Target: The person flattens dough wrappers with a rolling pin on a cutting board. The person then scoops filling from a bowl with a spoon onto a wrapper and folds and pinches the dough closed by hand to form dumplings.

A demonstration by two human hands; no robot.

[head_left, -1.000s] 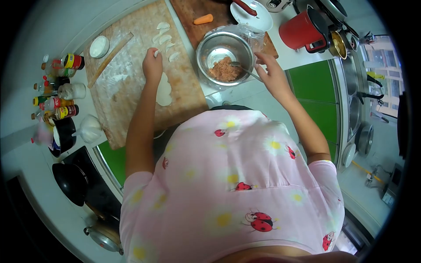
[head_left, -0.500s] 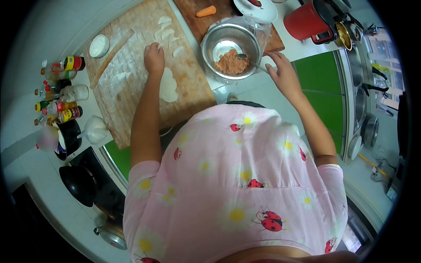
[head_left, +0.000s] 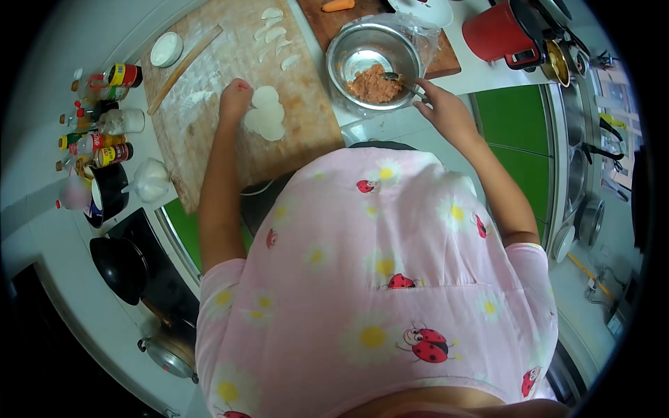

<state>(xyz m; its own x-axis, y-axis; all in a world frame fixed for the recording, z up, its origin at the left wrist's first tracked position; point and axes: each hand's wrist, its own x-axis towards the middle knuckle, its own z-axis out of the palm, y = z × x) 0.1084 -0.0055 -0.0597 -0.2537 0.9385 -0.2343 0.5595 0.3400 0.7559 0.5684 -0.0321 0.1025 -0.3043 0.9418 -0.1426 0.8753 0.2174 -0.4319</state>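
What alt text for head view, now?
A person's right hand holds a silver metal spoon in a round metal bowl of orange filling; the curled left hand is beside white dough rounds on a floured wooden board.

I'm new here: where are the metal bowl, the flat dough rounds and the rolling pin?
Metal bowl point(head_left: 364, 58), head view: on the bare inside bottom.
Flat dough rounds point(head_left: 269, 113), head view: on the middle of the group.
Rolling pin point(head_left: 184, 70), head view: midway along the shaft.

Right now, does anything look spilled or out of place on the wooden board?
Mainly the loose white powder, perhaps flour, on the wooden board between the wooden stick and the left hand. It looks untidy because it lies scattered, though it may be deliberate dusting.
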